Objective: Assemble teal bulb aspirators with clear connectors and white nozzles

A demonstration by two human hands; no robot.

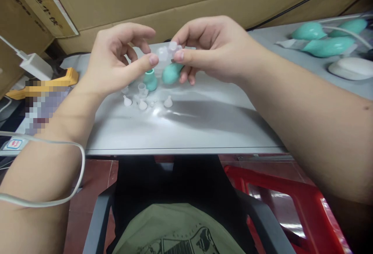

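Near edge: a pale grey, smooth tabletop [186, 137]. Beyond it lie small, white, funnel-shaped pieces [168, 101], then a translucent, small plastic cup [142, 89] beside a teal, open-necked, vase-shaped piece [150, 82]. Above these, the right hand [214, 48] pinches a clear, knobbed plastic part [173, 47] between thumb and index finger; a teal, rounded bulb [171, 74] sits just below, whether gripped or not cannot be told. The left hand [115, 54] is spread, thumb nearest the part. The step appears to be two-handed handling; the next move calls for a steady pinch. Far right: glossy teal bulbs [329, 47].
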